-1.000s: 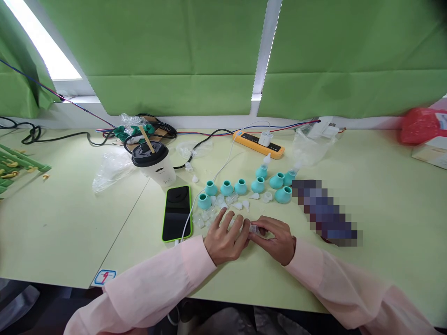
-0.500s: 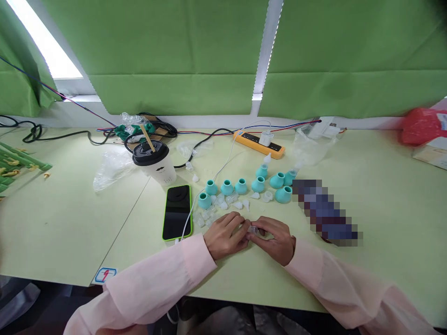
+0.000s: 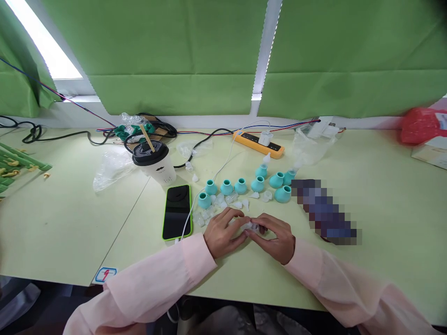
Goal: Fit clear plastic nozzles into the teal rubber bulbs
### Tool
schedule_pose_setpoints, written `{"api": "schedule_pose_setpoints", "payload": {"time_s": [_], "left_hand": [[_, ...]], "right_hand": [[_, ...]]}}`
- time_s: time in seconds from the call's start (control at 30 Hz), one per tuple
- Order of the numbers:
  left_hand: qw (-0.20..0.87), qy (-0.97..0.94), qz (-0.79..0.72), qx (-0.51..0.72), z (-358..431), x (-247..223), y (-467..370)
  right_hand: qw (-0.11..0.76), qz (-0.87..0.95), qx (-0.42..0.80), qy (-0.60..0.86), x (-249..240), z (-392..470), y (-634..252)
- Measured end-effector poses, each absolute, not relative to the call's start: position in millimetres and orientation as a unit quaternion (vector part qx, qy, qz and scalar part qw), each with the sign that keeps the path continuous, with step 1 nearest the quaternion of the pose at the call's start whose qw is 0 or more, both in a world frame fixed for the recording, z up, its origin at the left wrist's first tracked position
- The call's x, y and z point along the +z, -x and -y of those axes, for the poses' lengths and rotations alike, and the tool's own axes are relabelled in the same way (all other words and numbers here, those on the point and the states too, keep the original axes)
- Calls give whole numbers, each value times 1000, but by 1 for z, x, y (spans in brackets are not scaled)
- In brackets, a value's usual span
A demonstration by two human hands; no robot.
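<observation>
Between my fingertips is a small clear plastic piece (image 3: pixel 252 227), held from both sides. My left hand (image 3: pixel 225 232) grips its left end, and my right hand (image 3: pixel 275 237) pinches its right end. Just beyond my hands lie several loose translucent pieces (image 3: pixel 237 204) and a clear ring-shaped cap (image 3: pixel 267 196). Several teal rubber bulbs (image 3: pixel 240 186) stand behind these with their openings up. A translucent nozzle (image 3: pixel 267 158) rises from the rear teal bulb (image 3: pixel 261 171).
A black phone (image 3: pixel 177 212) in a green case lies left of my hands, its white cable running back. Behind it stands a lidded cup (image 3: pixel 159 167). An orange power strip (image 3: pixel 259 145) lies at the back. Right of the bulbs is a pixelated dark object (image 3: pixel 324 211).
My left fingers have opened out a little and shifted, so more of the clear piece shows between my hands. My right hand has moved slightly up and left.
</observation>
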State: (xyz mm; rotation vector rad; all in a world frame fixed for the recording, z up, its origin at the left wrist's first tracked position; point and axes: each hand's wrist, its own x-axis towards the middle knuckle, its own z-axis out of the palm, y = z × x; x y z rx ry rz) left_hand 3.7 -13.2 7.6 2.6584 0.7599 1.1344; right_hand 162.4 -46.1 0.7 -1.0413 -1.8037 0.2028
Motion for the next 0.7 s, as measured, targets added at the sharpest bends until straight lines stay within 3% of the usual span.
{"api": "schedule_pose_setpoints", "payload": {"time_s": [0.17, 0.33, 0.7], "left_hand": [[24, -886, -237, 398, 15, 6, -4], [79, -882, -231, 402, 17, 7, -5], [547, -678, -321, 372, 14, 22, -2]], "right_hand": [[500, 746, 90, 430, -3, 45, -163], [496, 750, 92, 428, -4, 46, -162], [516, 759, 62, 392, -5, 48, -166]]}}
